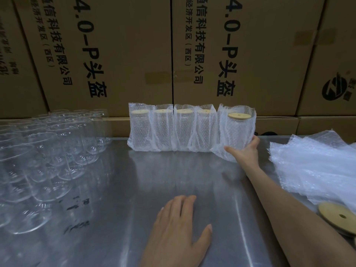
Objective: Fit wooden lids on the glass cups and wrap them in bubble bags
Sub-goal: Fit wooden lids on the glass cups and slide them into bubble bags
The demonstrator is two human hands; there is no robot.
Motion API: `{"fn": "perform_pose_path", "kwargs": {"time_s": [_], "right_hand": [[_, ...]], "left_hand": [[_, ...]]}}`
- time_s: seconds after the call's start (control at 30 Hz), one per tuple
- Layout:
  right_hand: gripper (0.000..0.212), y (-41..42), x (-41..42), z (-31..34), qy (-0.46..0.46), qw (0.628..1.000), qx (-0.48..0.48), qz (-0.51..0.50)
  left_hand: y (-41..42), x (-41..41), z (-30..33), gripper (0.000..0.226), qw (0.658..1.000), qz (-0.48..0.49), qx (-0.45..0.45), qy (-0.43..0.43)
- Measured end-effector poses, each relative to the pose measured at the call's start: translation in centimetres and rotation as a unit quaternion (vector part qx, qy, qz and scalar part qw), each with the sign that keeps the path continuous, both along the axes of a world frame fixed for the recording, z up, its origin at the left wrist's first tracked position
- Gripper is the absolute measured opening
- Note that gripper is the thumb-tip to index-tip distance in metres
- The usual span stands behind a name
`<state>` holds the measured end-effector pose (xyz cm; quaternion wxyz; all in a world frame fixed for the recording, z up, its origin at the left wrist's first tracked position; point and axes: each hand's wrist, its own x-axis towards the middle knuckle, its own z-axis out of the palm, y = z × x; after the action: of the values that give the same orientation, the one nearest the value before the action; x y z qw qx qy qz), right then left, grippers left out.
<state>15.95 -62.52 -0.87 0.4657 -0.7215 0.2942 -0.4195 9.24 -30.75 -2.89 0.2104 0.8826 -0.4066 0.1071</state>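
Observation:
A row of several glass cups in bubble bags [163, 130], each with a wooden lid, stands at the back of the metal table [173, 180]. At the row's right end my right hand [245, 151] grips the base of one more bagged cup [238, 132] with a wooden lid [239, 115] showing at its open top. My left hand [179, 226] rests flat on the table near the front, fingers apart, holding nothing. Many bare glass cups [48, 151] crowd the left side. Loose wooden lids [339, 216] lie at the right front.
A pile of flat bubble bags [316, 166] lies on the right side of the table. Large cardboard boxes [173, 54] with black print form a wall right behind the table.

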Motion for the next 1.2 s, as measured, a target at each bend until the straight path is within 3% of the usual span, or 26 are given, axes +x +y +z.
{"fn": "perform_pose_path", "kwargs": {"time_s": [0.33, 0.63, 1.0, 1.2], "right_hand": [[0.106, 0.9, -0.3, 0.0, 0.088, 0.992, -0.063, -0.07], [0.096, 1.0, -0.6, 0.1, 0.064, 0.995, -0.044, -0.06], [0.11, 4.2, -3.7, 0.1, 0.027, 0.996, -0.019, -0.087], [0.09, 9.6, -7.5, -0.1, 0.01, 0.996, -0.013, -0.084]], "left_hand": [[-0.1, 0.0, 0.0, 0.065, 1.0, 0.002, 0.0, 0.005], [0.0, 0.0, 0.0, 0.064, 1.0, 0.0, 0.002, 0.003], [0.0, -0.1, 0.0, 0.064, 1.0, -0.006, -0.005, 0.009], [0.0, -0.6, 0.7, 0.053, 0.999, 0.006, -0.024, -0.021]]}}
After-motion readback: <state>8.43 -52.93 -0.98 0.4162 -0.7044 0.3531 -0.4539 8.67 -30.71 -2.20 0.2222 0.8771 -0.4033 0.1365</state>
